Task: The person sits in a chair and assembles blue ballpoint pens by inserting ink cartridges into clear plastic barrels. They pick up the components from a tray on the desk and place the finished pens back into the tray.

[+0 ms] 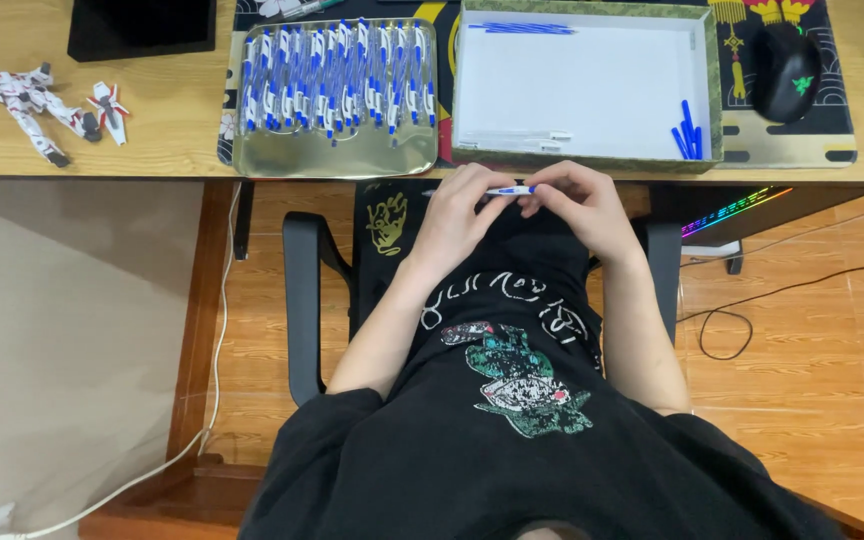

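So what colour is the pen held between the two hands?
The pen is white with blue parts, held by left hand and right hand; head view.

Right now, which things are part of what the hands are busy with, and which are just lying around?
In use: slim blue-and-white pen held by left hand and right hand; shiny metal tray of matching pens; white-lined cardboard box holding a few blue pieces.

Lying about: white-and-red toy robot; black computer mouse.

Both hands — left hand (457,215), right hand (582,205) — pinch a blue-and-white pen (510,190) below the desk (82,130).
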